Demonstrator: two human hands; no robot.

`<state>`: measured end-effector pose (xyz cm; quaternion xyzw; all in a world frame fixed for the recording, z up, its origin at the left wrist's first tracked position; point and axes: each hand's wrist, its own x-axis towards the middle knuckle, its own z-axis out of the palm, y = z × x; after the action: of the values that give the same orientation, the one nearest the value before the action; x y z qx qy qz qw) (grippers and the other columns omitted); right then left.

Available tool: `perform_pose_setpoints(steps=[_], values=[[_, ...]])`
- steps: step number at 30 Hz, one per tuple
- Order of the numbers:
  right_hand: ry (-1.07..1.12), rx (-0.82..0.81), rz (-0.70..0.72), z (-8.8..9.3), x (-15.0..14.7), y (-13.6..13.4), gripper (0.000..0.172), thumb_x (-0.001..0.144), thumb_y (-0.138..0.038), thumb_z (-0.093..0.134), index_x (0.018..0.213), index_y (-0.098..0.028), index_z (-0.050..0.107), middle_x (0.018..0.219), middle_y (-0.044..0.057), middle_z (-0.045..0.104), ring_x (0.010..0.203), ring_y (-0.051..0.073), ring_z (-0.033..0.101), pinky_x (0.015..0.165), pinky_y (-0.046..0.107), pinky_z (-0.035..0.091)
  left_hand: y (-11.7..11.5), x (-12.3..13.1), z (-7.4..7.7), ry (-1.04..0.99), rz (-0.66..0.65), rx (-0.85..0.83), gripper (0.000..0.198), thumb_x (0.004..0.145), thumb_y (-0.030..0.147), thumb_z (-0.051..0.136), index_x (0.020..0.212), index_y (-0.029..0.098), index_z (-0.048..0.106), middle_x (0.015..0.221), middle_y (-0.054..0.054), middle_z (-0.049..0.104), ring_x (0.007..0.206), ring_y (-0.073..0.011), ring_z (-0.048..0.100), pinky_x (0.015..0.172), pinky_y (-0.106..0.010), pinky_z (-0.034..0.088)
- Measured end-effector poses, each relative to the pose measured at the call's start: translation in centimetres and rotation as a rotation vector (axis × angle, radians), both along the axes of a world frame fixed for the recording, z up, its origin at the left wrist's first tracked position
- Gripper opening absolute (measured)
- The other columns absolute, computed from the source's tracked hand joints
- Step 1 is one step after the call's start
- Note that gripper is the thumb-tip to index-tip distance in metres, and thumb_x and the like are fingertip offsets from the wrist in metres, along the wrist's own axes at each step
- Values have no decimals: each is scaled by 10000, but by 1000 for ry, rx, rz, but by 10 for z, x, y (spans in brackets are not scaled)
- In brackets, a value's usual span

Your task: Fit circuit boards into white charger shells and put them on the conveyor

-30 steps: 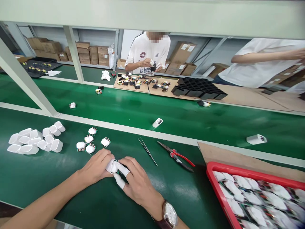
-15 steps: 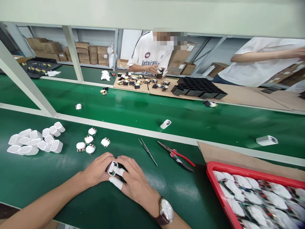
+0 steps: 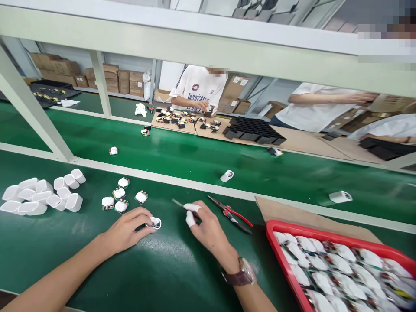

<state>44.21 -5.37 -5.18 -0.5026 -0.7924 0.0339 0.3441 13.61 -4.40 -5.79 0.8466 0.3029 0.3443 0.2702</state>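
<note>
My left hand [image 3: 131, 227] grips a small white plastic housing [image 3: 157, 222], its open end showing dark parts inside. To the right, my right hand [image 3: 208, 225], with white covers on two fingertips, pinches the tweezers [image 3: 178, 203]; their tips stick out to the left and the rest is mostly hidden by the fingers. Pliers [image 3: 230, 212] with red and black handles lie just beyond that hand. Above my left hand sits a loose group of small circuit boards [image 3: 121, 206] topped with white material. Several white housings [image 3: 32, 208] are clustered at the far left.
A red tray [image 3: 271, 234] full of white-topped boards stands at the right beside a cardboard sheet [image 3: 312, 216]. Beyond the pale rail [image 3: 182, 184], a green belt [image 3: 182, 151] carries scattered housings and boards. Co-workers sit across, near a black divided tray [image 3: 256, 130].
My right hand has left the housing, moved right and taken hold of the tweezers. My left hand still holds the housing. The camera view has tilted slightly.
</note>
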Motion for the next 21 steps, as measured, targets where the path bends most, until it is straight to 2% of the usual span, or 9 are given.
perform_pose_setpoints(steps=[3,6,13,18,21], values=[[-17,-47,176,17,-29,-23,282,1004,-103,470,1205,-231,620,1000,53,651,734,167,633,612,291,545,-2,0,-3,46,84,-143,202,1004,340,694,1181,253,655,1116,-37,746,1013,-208,743,905,-336,614],[-170,10,188,21,-44,-34,266,971,-60,447,1100,-214,622,996,70,637,766,187,627,587,301,509,-3,-1,-6,70,139,-252,276,974,361,723,1216,272,624,1130,-17,752,1026,-215,749,910,-354,624],[-226,74,167,13,-45,-27,245,944,-29,434,997,-208,593,978,72,626,752,190,609,552,301,466,-4,-1,-10,49,135,-293,328,964,339,735,1252,286,588,1185,-12,748,1096,-224,741,956,-376,611],[-182,24,240,13,-51,-18,219,977,-59,446,1011,-213,598,991,66,625,767,178,602,575,300,454,-3,-1,-11,50,130,-301,331,963,330,736,1249,276,580,1192,-21,746,1092,-228,739,937,-369,606],[-222,-21,297,17,-53,-11,220,976,-52,453,891,-212,578,954,50,619,733,162,570,577,304,419,-3,-1,-9,65,119,-306,309,969,343,729,1230,272,578,1182,-20,737,1079,-223,734,938,-364,594]])
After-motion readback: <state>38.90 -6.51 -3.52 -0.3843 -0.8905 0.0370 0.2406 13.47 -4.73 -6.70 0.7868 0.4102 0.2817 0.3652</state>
